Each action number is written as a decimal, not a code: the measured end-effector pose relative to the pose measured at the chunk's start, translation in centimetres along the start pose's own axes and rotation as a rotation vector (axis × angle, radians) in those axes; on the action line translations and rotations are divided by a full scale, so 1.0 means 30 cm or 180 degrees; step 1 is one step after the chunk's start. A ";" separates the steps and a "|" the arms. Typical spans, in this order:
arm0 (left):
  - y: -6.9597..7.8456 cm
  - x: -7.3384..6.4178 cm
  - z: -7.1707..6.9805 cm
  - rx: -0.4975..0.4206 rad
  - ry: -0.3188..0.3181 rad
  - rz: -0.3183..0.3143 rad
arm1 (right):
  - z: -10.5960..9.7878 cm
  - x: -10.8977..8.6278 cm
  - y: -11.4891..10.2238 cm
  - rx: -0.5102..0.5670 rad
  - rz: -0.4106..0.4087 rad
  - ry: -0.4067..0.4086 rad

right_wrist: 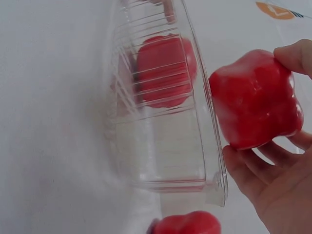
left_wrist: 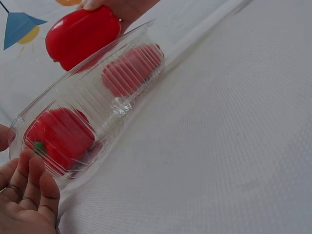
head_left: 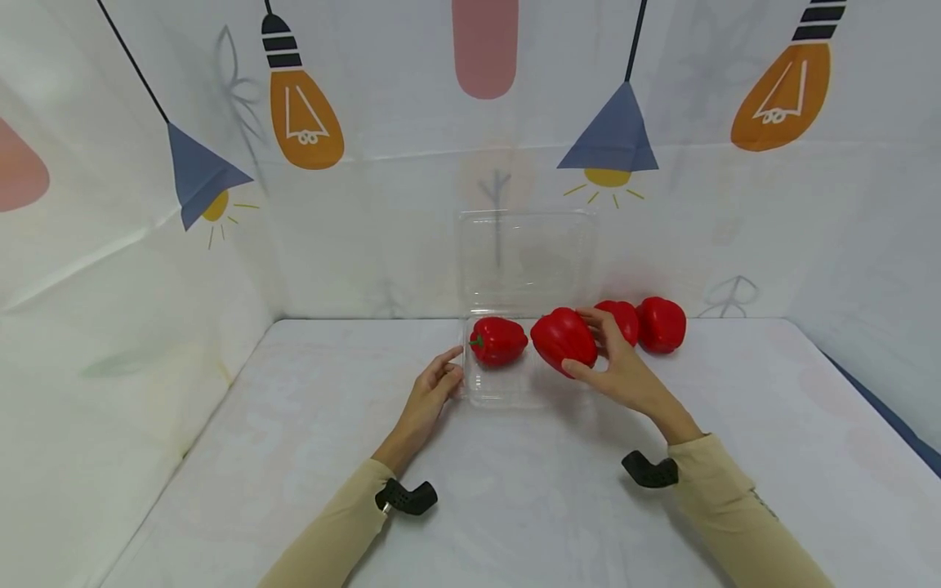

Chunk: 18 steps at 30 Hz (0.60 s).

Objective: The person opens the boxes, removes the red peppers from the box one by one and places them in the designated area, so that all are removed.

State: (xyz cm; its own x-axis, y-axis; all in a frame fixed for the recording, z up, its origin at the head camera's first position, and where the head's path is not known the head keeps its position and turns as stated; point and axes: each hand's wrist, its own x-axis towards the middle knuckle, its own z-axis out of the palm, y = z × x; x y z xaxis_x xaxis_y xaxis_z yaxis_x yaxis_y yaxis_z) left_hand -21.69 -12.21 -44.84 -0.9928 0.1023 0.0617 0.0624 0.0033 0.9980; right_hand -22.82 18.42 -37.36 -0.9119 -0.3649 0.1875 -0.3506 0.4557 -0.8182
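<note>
A clear plastic clamshell box point(head_left: 507, 396) stands on the table with its lid point(head_left: 525, 257) raised at the back. In its left half lies a red bell pepper point(head_left: 498, 341) with a green stem. My right hand point(head_left: 621, 371) grips another red bell pepper point(head_left: 564, 341) over the box's right half, thumb and fingers spread around it. The right wrist view shows this held pepper point(right_wrist: 256, 100) beside the box's rim. At the box's left end, my left hand point(head_left: 430, 396) holds the wall; the left wrist view shows its fingers point(left_wrist: 34, 180) bent against the plastic.
Two more red bell peppers, one partly behind my right hand point(head_left: 621, 318) and one farther right point(head_left: 662, 325), sit by the table's back edge. A white cloth wall with printed lamps point(head_left: 610, 135) rises behind the white table point(head_left: 515, 490).
</note>
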 end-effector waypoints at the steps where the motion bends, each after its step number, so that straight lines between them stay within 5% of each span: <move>1: 0.000 0.000 0.001 0.0000 0.0003 0.0013 | -0.002 -0.001 0.000 -0.0025 -0.0004 0.0007; 18: 0.004 0.002 0.000 -0.0048 -0.0017 0.0015 | -0.039 -0.026 0.015 -0.0071 0.0100 0.0011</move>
State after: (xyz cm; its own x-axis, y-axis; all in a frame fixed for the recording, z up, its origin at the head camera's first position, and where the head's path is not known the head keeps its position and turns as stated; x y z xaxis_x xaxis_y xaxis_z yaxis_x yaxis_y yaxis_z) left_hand -21.76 -12.21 -44.72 -0.9920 0.1077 0.0665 0.0655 -0.0122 0.9978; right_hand -22.52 19.85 -37.22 -0.9233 -0.3474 0.1637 -0.3263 0.4850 -0.8114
